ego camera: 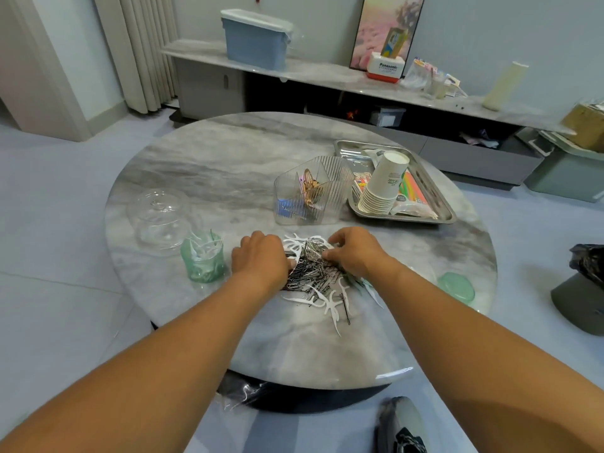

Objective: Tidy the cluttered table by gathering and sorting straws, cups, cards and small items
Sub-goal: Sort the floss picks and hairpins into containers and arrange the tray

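"Panasonic" is printed on a red-and-white box (pixel 386 69) on the far shelf (pixel 327 76). On the round table (pixel 228 165), a pile of hairpins and floss picks (pixel 315 273) is pinched at by the left hand (pixel 261 258) and right hand (pixel 358 253), fingers curled. A green jar (pixel 203 261) stands just left; a clear organizer (pixel 310 194) and a tray (pixel 441 210) holding stacked paper cups (pixel 382 186) and straws (pixel 413 188) lie beyond.

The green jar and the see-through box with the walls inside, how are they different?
The green jar is tinted green and round; the clear organizer has no colour and ribbed, angular sides. The green jar holds white floss picks; the clear organizer holds gold clips and something blue in separate sections. The jar stands by the left hand; the organizer stands farther back, beside the metal tray. Both are open-topped and transparent.
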Tool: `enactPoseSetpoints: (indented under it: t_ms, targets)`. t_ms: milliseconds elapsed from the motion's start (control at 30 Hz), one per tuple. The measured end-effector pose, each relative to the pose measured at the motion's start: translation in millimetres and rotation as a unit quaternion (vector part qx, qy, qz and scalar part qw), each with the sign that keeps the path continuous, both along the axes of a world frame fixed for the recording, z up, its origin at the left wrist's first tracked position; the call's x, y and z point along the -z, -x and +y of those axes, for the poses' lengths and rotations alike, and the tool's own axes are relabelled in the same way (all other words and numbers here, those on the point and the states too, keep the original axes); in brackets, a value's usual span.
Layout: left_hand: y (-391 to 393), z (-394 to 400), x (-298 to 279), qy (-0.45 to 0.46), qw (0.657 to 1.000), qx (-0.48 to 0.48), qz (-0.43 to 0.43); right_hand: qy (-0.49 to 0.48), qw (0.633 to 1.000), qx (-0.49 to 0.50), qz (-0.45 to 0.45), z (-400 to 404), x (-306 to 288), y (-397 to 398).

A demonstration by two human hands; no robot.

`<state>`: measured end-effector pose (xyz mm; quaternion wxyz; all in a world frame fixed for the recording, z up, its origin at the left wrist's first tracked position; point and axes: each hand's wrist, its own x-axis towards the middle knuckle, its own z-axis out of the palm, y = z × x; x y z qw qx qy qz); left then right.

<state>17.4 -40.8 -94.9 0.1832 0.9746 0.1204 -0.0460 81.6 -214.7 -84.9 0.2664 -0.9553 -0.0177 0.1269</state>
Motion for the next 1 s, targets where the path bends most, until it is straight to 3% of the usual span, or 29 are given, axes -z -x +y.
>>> enactPoseSetpoints:
  t_ms: [133,300,467,533,600,700,767,867,1000]
  targets:
    - [-16.8,3.4,-8.6,0.076,0.995,-0.031,0.057,-0.012,0.998,0.003,0.06,1.6,-7.7,-9.9]
    - [-25.6,8.3,-10.2,0.139,0.988,-0.018,0.063,-0.024,0.998,-0.003,0.063,-6.7,-13.0,-17.7]
    - [-24.7,16.1,-12.3,0.181,0.981,-0.038,-0.06,-0.031,0.999,-0.021,0.035,-21.7,-22.2,-25.2]
    - [-25.3,15.0,-16.9,0.243,0.962,-0.051,-0.115,-0.05,0.998,-0.021,0.03,-27.9,-30.0,-29.0]
    - [-26.0,7.3,-23.9,0.405,0.905,-0.081,-0.108,-0.079,0.996,-0.022,0.031,-30.9,-37.8,-29.6]
    - [-19.4,-5.7,-34.7,0.66,0.737,-0.144,0.025,-0.14,0.989,-0.018,0.051,-30.3,-45.4,-26.5]
    - [-12.9,-10.3,-34.1,0.741,0.646,-0.161,0.082,-0.172,0.982,-0.012,0.075,-30.2,-48.6,-24.1]
    - [-5.4,-10.5,-26.0,0.775,0.603,-0.16,0.098,-0.214,0.97,-0.009,0.117,-31.2,-51.0,-21.1]
    - [-1.0,-5.4,-16.8,0.792,0.581,-0.133,0.132,-0.208,0.968,-0.054,0.133,-31.2,-53.9,-14.6]
